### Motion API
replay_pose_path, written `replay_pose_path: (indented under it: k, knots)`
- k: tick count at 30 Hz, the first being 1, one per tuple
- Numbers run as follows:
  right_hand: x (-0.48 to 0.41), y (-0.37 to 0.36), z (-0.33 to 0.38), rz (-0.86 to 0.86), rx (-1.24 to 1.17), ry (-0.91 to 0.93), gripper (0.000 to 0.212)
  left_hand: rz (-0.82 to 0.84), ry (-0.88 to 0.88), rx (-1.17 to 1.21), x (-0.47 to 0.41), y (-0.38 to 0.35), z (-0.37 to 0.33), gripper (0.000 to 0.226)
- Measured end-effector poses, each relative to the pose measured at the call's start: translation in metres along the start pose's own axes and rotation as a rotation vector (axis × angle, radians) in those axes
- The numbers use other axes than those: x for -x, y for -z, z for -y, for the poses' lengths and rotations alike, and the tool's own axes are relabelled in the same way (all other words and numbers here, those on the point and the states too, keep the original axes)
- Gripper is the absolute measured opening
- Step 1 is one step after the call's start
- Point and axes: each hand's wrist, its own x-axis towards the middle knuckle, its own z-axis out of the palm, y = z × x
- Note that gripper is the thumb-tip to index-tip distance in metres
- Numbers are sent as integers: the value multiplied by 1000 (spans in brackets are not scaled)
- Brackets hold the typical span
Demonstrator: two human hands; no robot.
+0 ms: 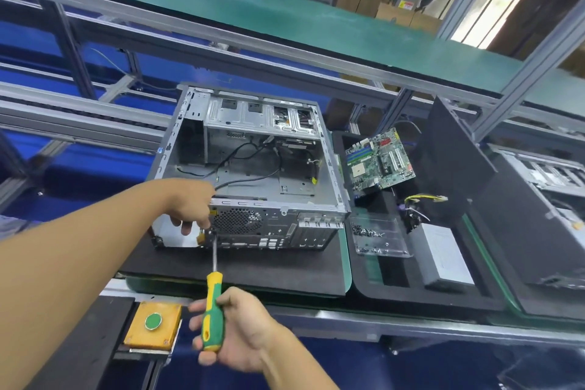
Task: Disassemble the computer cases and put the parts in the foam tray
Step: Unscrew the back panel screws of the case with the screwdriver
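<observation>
1. The right hand (240,336) wraps its fingers and thumb round the handle of the screwdriver (212,310), low and nearest the person.
2. The shaft runs almost straight away from those fingers. It is the long axis that matters here. Its tip meets the rear panel of the case (253,168), just left of the fan grille (237,220).
3. The left hand (190,209) sits at the far end of the shaft, right above the tip. Its fingers bend down over the case's rear top edge, with the thumb hanging apart.
4. A small yellow piece shows beside the left fingertips. I cannot tell whether they pinch it or only steady the case.
5. The case stands ahead of both hands on a black mat (253,269), open side up and rear panel facing the person. Loose cables lie inside it.
6. Any screw under the tip is too small to make out. If one is there, the coming turn likely depends on keeping the shaft square to the panel, with the left hand bracing the case.
7. The tray (395,282) lies right of the right fingers and farther out, so that hand is the nearer one. It already holds a board (380,161), a power supply (443,256) and a clear screw box (376,237).
</observation>
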Motion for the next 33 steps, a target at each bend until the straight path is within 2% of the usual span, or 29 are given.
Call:
replay_pose_path:
  k: [4, 7, 11, 18, 21, 23, 25, 30, 33]
  knots:
    - [2, 4, -5, 13, 43, 73, 23, -9, 2, -10, 3, 0, -2, 18]
    - [0, 0, -12, -77, 134, 184, 10, -7, 3, -16, 4, -1, -2, 13]
    - [-1, -10, -22, -227, 259, 277, 22, -5, -1, -10, 5, -1, -1, 14]
    - [-3, -28, -25, -202, 106, 191, 28, 11, -11, 7, 1, -1, 0, 15]
    - [-3, -24, -19, -180, 9, 128, 24, 15, -14, 13, 0, 0, 1, 15]
    - [-2, -20, -15, -152, -29, 84, 32, 16, -16, 12, -1, -1, 2, 15]
    - [-2, -14, -16, -141, -13, 80, 35, 12, -16, 16, -2, 0, 2, 16]
    - [0, -5, -22, -246, 135, 185, 9, 11, -27, 5, -2, 0, 2, 16]
    - [1, -6, -22, -308, 196, 187, 10, 2, -33, -2, -2, -1, 2, 14]
